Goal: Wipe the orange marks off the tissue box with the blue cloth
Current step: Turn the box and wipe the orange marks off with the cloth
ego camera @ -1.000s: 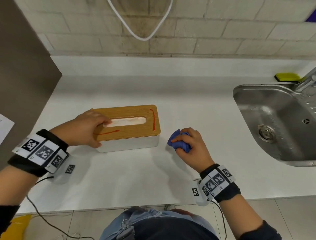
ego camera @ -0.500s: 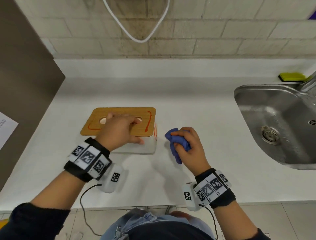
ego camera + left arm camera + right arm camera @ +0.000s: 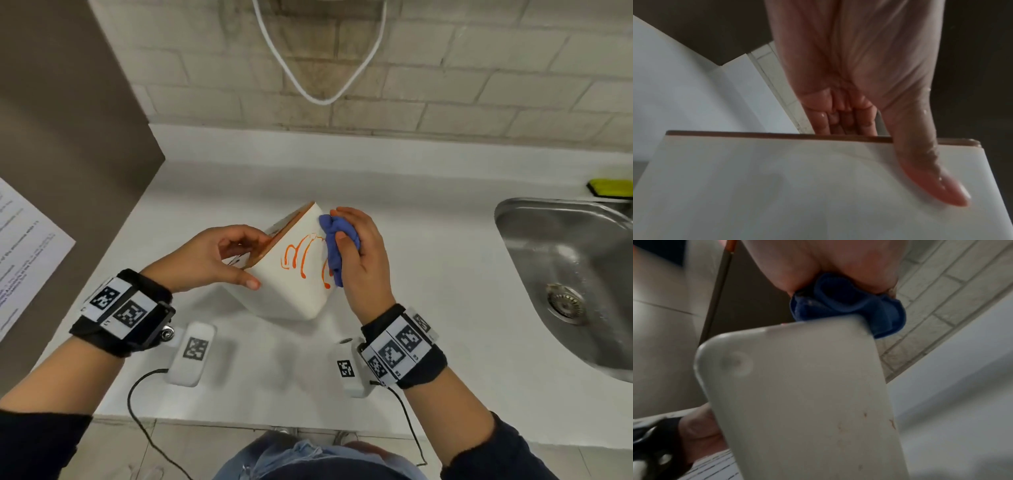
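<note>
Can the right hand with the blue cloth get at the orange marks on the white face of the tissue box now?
Probably yes: the left hand tips the white, wooden-lidded tissue box, orange marks exposed, right hand presses crumpled blue cloth beside them.

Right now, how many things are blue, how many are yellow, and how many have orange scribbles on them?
Blue: 1, the blue cloth
Yellow: 1, the sponge
Orange scribbles: 1, the tissue box
Total: 3

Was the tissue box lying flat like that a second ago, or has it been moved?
Yes, it moved. The tissue box lay flat on the counter; now the left hand holds it tipped up, nearer the sink.
</note>
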